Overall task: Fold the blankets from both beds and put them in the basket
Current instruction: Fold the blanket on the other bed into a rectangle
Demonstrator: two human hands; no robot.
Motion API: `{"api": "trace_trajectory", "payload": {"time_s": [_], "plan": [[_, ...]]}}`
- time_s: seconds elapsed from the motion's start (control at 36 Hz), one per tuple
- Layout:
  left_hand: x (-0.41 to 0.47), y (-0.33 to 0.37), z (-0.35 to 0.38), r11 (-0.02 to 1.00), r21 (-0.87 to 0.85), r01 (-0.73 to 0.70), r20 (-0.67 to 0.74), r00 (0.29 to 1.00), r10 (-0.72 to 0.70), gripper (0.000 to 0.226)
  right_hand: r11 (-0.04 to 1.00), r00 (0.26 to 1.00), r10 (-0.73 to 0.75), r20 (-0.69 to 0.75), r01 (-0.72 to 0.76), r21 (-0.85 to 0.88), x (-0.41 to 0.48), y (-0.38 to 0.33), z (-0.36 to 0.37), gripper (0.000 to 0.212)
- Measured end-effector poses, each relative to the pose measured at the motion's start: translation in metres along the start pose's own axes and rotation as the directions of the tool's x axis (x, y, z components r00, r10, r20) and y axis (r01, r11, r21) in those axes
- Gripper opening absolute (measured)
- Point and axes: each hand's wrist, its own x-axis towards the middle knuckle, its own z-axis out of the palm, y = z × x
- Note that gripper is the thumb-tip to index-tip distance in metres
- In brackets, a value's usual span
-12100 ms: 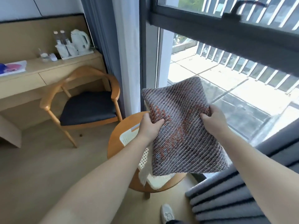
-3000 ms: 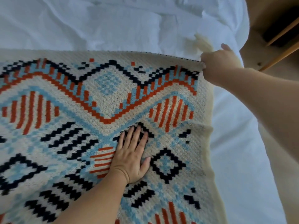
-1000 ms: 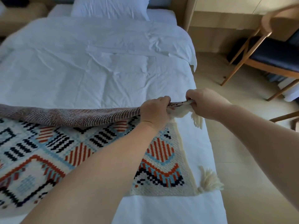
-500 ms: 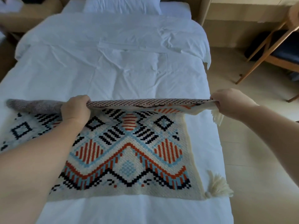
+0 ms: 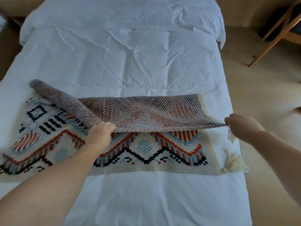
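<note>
blanket (image 5: 146, 149): 1, under both hands | hands: 2 | bed (image 5: 130, 62): 1 | tassel (image 5: 234, 162): 1, below right hand (image 5: 242, 126) | chair (image 5: 276, 30): 1

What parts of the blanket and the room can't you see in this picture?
- Blanket: its left end runs off the head view's left edge and is blurred.
- Pattern beneath the folded-over flap: covered by the flap.
- Left hand and right hand: fingertips tucked under the blanket edge.
- Chair: only legs show, cut by the right edge.
- Basket: not in view.
</note>
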Motion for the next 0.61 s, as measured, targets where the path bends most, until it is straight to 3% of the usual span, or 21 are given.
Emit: {"api": "trace_trajectory", "payload": {"time_s": [0.14,0.33,0.42,0.53,0.61], "plan": [[-0.023,-0.003,0.023,0.994,0.111,-0.014,0.157,0.988,-0.004,0.031,0.998,1.0,-0.005,-0.008,0.005,-0.056,-0.023,-0.021,0.03,0.027],[-0.052,0.015,0.066,0.981,0.194,-0.015,0.275,0.961,-0.04,0.027,0.989,0.988,-0.038,0.149,0.058,-0.133,-0.049,-0.047,0.074,0.04],[-0.061,0.022,0.086,0.988,0.152,0.003,0.246,0.968,-0.041,0.024,0.989,0.981,-0.082,0.174,0.102,-0.11,-0.058,-0.044,0.098,0.033],[-0.074,0.032,0.096,0.994,0.106,0.011,0.253,0.967,-0.037,0.022,0.964,0.966,-0.257,0.035,0.259,-0.064,-0.074,-0.03,0.12,0.03],[-0.087,0.042,0.097,0.988,0.15,0.037,0.286,0.955,-0.079,0.023,0.963,0.967,-0.213,0.141,0.232,-0.133,-0.088,-0.029,0.125,0.011]]}}
